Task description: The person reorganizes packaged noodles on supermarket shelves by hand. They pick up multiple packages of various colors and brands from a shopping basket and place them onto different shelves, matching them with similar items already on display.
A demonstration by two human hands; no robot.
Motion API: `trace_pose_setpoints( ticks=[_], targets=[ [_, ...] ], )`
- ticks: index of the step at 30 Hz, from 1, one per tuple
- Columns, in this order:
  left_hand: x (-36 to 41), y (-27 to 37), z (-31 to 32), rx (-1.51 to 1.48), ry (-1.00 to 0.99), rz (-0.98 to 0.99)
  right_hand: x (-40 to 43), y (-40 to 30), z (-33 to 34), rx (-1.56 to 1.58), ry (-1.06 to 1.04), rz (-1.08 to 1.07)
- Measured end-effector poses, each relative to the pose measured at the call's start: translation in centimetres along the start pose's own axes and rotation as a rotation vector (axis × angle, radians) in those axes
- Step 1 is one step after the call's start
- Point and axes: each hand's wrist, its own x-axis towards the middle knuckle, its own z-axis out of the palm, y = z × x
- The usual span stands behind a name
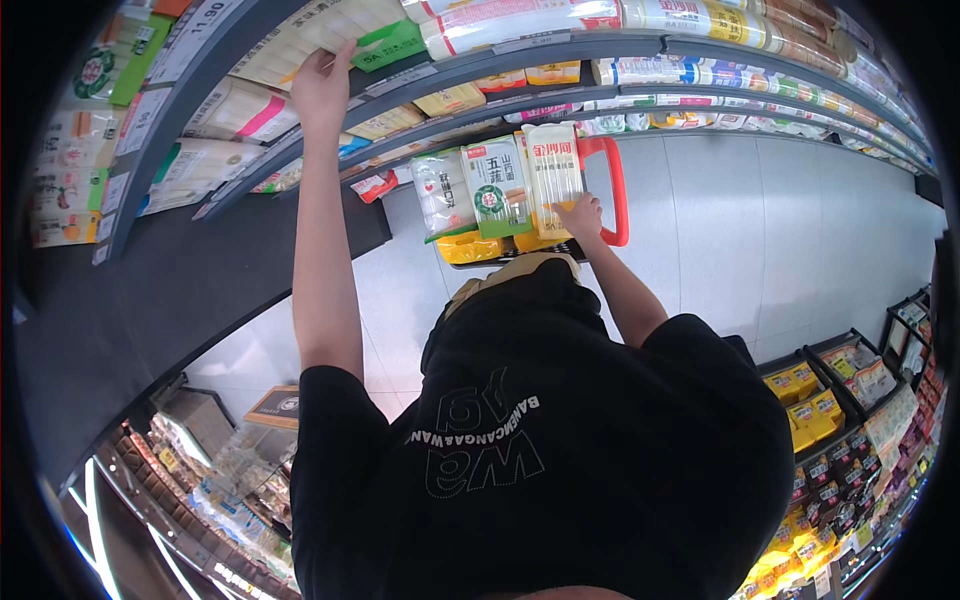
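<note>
My left hand [322,79] is raised to an upper shelf, its fingers bent at the edge of a clear pack of dried noodles [281,49]; whether it grips the pack I cannot tell. A green-labelled noodle pack [390,46] lies just right of those fingers. Lower down, my right hand [581,216] holds the lower end of a pale noodle pack with a yellow band [553,169], over a shopping basket [487,261] with a red handle [619,191]. Beside it in the basket stand a green and white noodle pack [496,180], a clear white pack [444,193] and yellow packs [471,246].
Dark shelves [525,97] with price strips and many noodle packs curve across the top and left. A dark shelf panel [187,255] runs at left. Display bins with yellow packs [814,416] stand at lower right, beyond the tiled floor [720,225]. A wooden-framed sign [274,407] shows at lower left.
</note>
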Motion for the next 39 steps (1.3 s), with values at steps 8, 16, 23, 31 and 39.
trace_pose_setpoints(
  ticks=[8, 16, 23, 31, 39],
  targets=[
    [-9.4, 1.2, -0.5, -0.098, 0.399, 0.137, 2.9, -1.1, -0.7, -0.013, -0.032, 0.019],
    [-24.8, -5.7, 2.2, -0.213, 0.074, -0.292, 2.9, -1.6, 0.7, 0.071, 0.015, 0.134],
    [-27.5, -5.9, 3.2, -0.25, -0.098, -0.309, 4.9, -2.4, 1.2, -0.061, -0.078, 0.187],
    [-28.8, -6.8, 2.2, -0.339, -0.13, -0.362, 3.8, -3.4, -0.1, -0.056, -0.134, 0.163],
    [-32.6, -10.2, 0.3, -0.48, -0.285, -0.524, 3.5, -2.1, 1.0, 0.168, -0.124, -0.103]
  ],
)
